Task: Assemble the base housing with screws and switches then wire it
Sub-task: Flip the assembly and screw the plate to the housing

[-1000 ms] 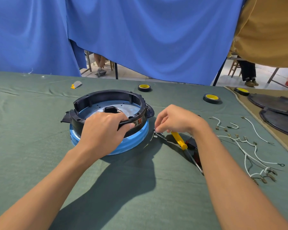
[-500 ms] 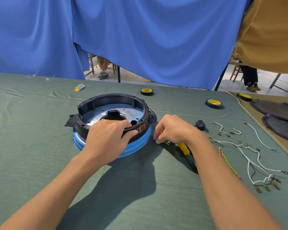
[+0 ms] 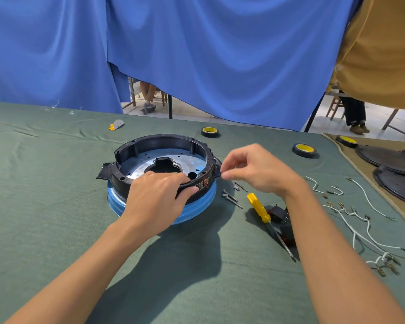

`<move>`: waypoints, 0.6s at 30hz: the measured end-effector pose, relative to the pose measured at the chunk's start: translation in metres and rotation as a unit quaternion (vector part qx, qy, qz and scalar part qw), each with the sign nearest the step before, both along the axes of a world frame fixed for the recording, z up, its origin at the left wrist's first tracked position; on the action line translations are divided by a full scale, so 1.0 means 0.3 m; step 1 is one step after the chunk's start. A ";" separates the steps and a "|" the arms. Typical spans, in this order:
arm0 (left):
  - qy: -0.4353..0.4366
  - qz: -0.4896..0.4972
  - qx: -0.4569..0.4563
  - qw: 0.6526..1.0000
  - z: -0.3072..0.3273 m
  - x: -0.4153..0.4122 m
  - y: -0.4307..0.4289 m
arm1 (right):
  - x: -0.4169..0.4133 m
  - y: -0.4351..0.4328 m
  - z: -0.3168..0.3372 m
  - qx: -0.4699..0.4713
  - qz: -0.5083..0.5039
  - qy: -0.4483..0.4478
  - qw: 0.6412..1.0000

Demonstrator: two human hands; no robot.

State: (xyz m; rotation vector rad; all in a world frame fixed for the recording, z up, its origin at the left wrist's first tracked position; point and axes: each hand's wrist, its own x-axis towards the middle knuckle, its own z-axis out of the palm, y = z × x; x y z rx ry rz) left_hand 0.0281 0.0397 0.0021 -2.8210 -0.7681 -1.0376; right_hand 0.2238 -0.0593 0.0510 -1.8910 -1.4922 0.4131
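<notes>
A round black base housing (image 3: 164, 143) with a silver inner plate sits on a blue ring in the middle of the green cloth. My left hand (image 3: 157, 197) grips its near rim, thumb outside and fingers inside. My right hand (image 3: 255, 170) hovers just right of the housing, thumb and forefinger pinched together on something too small to make out. Several screws (image 3: 232, 197) lie on the cloth below that hand. A yellow-handled screwdriver (image 3: 258, 208) lies beside a black switch (image 3: 277, 212), partly hidden by my right forearm.
White wires with terminals (image 3: 360, 220) spread at the right. Two tape rolls (image 3: 210, 132) (image 3: 304, 150) sit at the back, a third (image 3: 346, 140) beside dark round plates (image 3: 388, 157) on the brown mat. A small grey and yellow piece (image 3: 116, 124) lies far left.
My right hand lifted from the cloth by the screws and moved up toward the housing's right edge with fingers pinched. My left hand stayed on the rim.
</notes>
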 end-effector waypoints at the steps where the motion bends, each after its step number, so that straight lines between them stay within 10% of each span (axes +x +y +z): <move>1: 0.002 0.001 0.001 1.000 0.000 0.000 0.000 | -0.011 0.003 0.008 0.049 0.005 0.035 0.998; 18: 0.008 -0.001 0.007 1.000 0.009 -0.004 -0.009 | -0.091 0.070 -0.055 0.120 -0.019 0.047 0.991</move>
